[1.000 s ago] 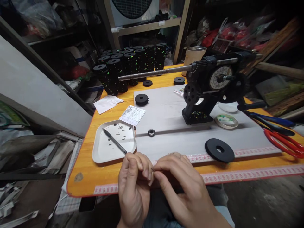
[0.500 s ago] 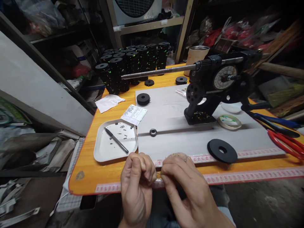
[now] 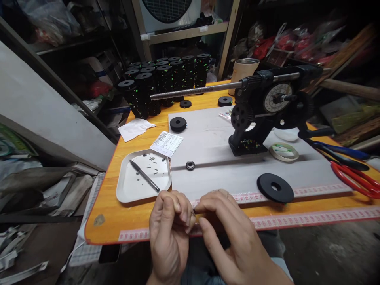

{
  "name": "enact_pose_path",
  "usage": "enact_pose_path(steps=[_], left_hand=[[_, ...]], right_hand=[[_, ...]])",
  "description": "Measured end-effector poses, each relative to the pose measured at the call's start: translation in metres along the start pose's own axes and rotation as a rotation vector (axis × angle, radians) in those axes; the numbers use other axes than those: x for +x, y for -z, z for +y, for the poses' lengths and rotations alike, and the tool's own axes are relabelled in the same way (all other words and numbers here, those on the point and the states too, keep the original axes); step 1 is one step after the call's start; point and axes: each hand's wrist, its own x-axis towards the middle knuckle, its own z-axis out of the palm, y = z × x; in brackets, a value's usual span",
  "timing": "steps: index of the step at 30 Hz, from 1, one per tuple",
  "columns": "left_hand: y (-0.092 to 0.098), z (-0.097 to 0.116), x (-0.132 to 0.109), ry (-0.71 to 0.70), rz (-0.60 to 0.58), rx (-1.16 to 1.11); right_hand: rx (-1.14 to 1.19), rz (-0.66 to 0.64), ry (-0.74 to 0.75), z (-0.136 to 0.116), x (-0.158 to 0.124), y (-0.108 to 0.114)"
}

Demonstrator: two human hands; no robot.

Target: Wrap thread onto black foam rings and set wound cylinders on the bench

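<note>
My left hand [image 3: 170, 229] and my right hand [image 3: 231, 237] meet at the near edge of the orange table [image 3: 130, 221]. The left fingers are curled tight in a pinch on something too small to name. The right fingertips press together beside them, touching the left hand. A white tray [image 3: 130, 188] with a pen [image 3: 144, 176] and several tiny dark bits lies just beyond my left hand. A flat black disc [image 3: 275, 188] lies on the grey mat [image 3: 208, 142] to the right.
A black hand-cranked winding machine [image 3: 261, 111] with a dial and a long threaded rod [image 3: 192, 90] stands on the mat. Stacked black spools [image 3: 163, 79] fill the far side. Red scissors [image 3: 356, 180], a tape roll [image 3: 283, 152], a small ring [image 3: 190, 165] and a paper slip [image 3: 166, 143] lie around.
My hands stay at the table edge; the right fingers have shifted slightly against the left. The view moved a little.
</note>
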Motion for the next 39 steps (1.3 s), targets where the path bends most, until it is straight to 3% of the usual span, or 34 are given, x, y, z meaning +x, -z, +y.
enact_pose_path(steps=[9, 19, 39], left_hand=[[0.004, -0.003, -0.002, -0.041, -0.055, 0.057], [0.002, -0.002, -0.001, -0.027, 0.002, 0.037], [0.004, -0.003, -0.001, -0.028, -0.022, 0.059]], right_hand=[[0.013, 0.064, -0.024, -0.002, 0.002, -0.006], [-0.044, -0.060, -0.017, 0.001, 0.001, 0.001], [0.092, -0.127, -0.098, 0.000, 0.002, 0.003]])
